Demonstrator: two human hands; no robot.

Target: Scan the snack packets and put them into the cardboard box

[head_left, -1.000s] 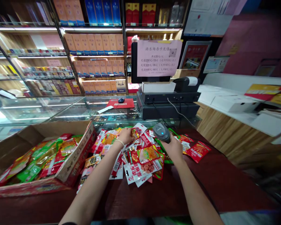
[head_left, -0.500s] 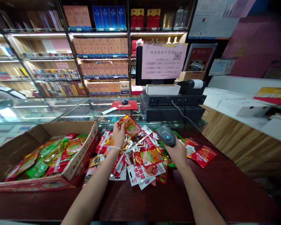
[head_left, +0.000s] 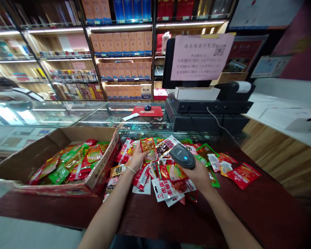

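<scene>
My left hand (head_left: 138, 158) grips a red-edged snack packet (head_left: 148, 149) with a picture of food on it, just above a loose pile of packets. In my right hand (head_left: 199, 173) is a dark grey barcode scanner (head_left: 182, 156) with a blue light on top, its head pointing left toward that packet. Beneath both hands lie several red, white and green snack packets, among them a white one with red lettering (head_left: 162, 189) at the pile's near side. A red packet (head_left: 244, 175) lies apart on the right.
An open cardboard box (head_left: 54, 191) with several packets inside stands on the left of the dark red counter (head_left: 155, 224). Behind the pile are a cash register (head_left: 209, 119), a monitor with a pink sign (head_left: 200, 58) and a mouse (head_left: 147, 108). A person (head_left: 12, 91) is at far left.
My left hand has lowered its packet toward the pile, and the scanner has come closer to it, now tilted more to the left. The camera view has shifted.
</scene>
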